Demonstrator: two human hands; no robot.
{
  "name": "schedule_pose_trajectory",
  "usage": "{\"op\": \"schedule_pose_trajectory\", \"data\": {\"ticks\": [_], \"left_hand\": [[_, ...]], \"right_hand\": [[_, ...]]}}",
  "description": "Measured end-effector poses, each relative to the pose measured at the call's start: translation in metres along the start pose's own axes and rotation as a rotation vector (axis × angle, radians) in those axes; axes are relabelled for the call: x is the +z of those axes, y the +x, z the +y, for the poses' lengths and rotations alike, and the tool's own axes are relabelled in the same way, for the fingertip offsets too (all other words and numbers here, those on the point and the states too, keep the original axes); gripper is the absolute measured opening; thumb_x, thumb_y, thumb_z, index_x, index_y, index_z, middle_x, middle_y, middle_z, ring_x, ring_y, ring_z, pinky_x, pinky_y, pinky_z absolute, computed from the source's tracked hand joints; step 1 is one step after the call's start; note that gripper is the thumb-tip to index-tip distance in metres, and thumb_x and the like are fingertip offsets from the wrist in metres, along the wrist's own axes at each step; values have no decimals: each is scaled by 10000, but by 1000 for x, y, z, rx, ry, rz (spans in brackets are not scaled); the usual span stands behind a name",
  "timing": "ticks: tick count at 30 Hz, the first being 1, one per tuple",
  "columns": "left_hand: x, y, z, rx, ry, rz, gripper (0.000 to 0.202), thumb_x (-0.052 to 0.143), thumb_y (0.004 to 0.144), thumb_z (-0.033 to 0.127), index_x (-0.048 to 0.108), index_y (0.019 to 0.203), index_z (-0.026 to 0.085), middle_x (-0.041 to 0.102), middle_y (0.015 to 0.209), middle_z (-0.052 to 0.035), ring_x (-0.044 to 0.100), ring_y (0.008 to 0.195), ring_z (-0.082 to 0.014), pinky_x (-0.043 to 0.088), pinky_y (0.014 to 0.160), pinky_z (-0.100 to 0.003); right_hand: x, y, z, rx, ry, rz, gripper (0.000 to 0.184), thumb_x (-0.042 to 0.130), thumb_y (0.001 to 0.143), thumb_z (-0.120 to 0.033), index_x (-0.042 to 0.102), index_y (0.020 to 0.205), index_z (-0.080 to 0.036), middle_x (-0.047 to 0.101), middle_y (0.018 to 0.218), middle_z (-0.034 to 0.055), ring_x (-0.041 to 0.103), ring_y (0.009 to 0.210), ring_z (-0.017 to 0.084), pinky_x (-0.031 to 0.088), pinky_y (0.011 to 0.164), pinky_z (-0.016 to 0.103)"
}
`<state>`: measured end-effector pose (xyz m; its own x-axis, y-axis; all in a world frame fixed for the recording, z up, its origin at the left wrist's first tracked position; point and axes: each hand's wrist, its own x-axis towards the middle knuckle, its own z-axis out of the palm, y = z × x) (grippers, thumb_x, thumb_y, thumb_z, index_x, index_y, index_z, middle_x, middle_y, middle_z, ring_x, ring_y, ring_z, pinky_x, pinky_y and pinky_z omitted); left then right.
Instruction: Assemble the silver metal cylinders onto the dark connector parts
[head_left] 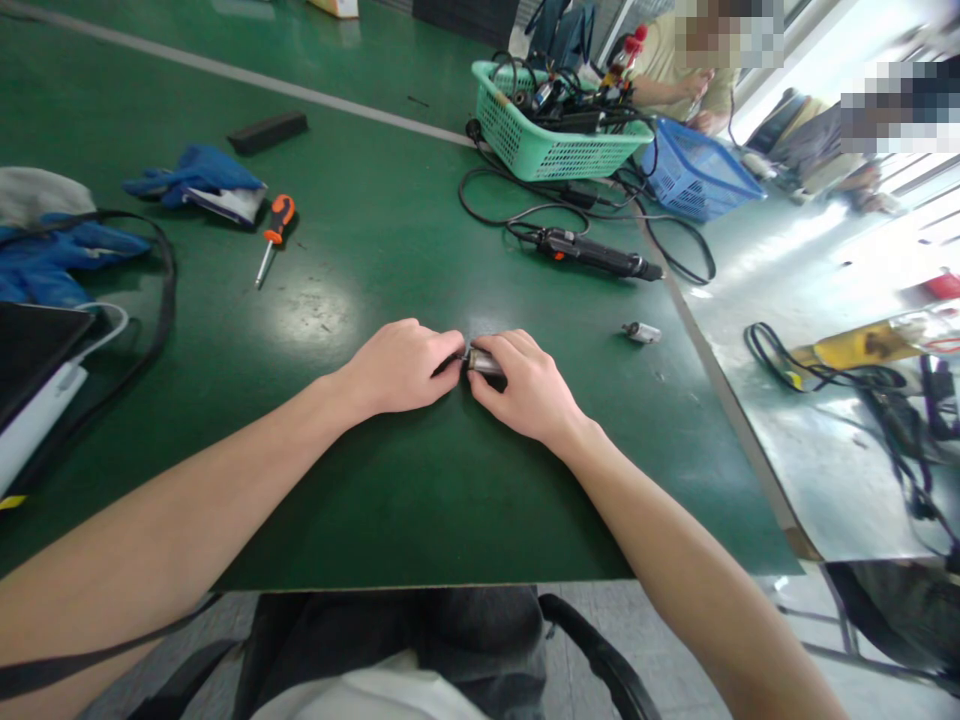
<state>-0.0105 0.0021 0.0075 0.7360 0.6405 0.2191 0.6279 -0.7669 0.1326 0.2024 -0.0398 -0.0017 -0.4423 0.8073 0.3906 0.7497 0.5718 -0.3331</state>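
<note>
My right hand [525, 380] is closed around a small silver metal cylinder [486, 362], which looks like a small electric motor, lying sideways just above the green table. At the cylinder's left end, the thumb and fingertips of my left hand [409, 365] pinch its thin dark end; the fingers hide most of that spot. A similar small metal cylinder [643, 332] with a narrow tip lies on the table to the right. Beyond my right hand rests a black electric screwdriver [596, 254] with its cord attached.
An orange-handled screwdriver [276, 230], blue gloves [199, 182] and a black bar [268, 132] lie to the left. A green basket [555, 150] of corded tools and a blue basket [701, 175] stand at the back right. Other people sit beyond them. Cords trail across the right side.
</note>
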Motion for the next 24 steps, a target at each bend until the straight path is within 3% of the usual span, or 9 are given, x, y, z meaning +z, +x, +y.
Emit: {"op": "schedule_pose_trajectory", "data": {"ticks": [9,13,18,24], "left_hand": [[1,1,0,-11,30,-6,272,429,1007,323,658,979,179,743,818,-51,700,743,-228,460,721,-365],[2,0,-2,-13,41,-12,311,417,1030,354,661,955,176,742,814,-51,694,739,-225,446,709,-361],[2,0,-3,-26,20,-29,372,429,1038,451,668,935,185,731,798,-50,691,749,-228,435,697,-354],[0,-1,-1,-42,-1,-33,396,418,1033,478,664,920,188,725,788,-61,687,748,-231,451,729,-363]], "right_hand": [[-9,-1,0,-6,-65,-56,348,593,953,-277,604,1297,-223,635,1163,134,588,1092,317,553,932,483],[-17,0,0,-83,-83,-151,359,482,1023,-235,550,1376,-229,612,1215,133,581,1103,292,542,958,466],[-29,2,0,-154,-125,-257,341,372,1067,-215,599,1319,-245,594,1243,124,574,1114,268,538,964,437],[-30,3,15,-45,-180,-258,381,460,952,-108,584,1293,-225,610,1175,137,571,1106,308,539,944,483]]}}
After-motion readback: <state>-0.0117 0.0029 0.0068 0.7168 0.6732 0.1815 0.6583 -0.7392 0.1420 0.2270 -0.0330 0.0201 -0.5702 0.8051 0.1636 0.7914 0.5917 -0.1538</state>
